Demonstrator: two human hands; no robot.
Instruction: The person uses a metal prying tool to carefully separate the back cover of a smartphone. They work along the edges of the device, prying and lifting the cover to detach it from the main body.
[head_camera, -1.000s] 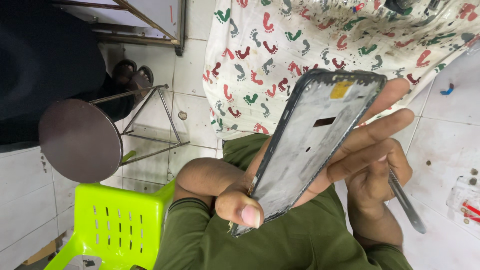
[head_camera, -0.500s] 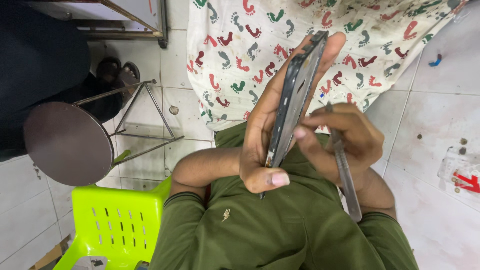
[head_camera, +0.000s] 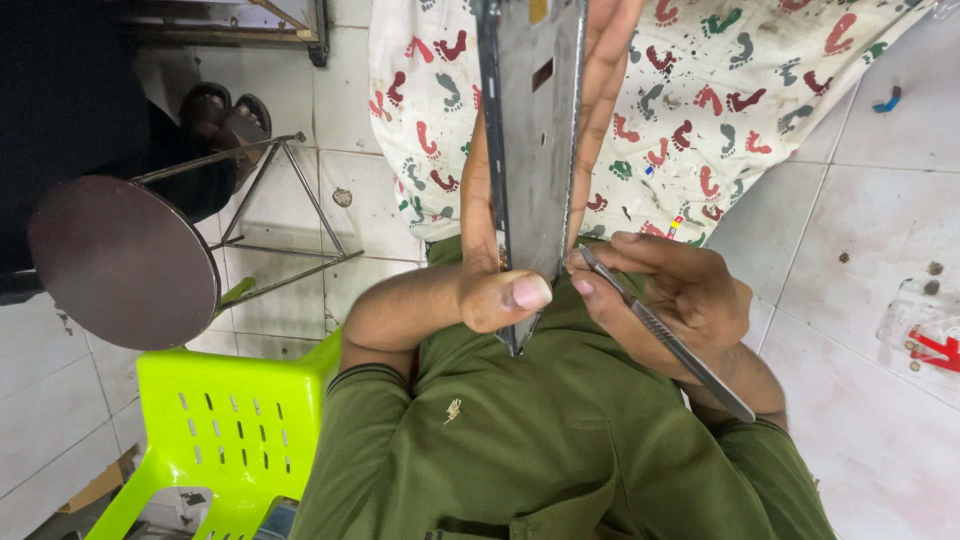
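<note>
As the left hand (head_camera: 520, 230) turned, the phone frame (head_camera: 530, 150) now faces flat.

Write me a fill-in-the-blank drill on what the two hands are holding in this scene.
1. The left hand grips a flat grey phone ____.
2. The right hand holds a thin metal ____ with its tip at the frame's edge.
3. The plastic chair is bright ____.
4. The cloth is printed with coloured ____.

Missing words: frame; tool; green; footprints
</note>
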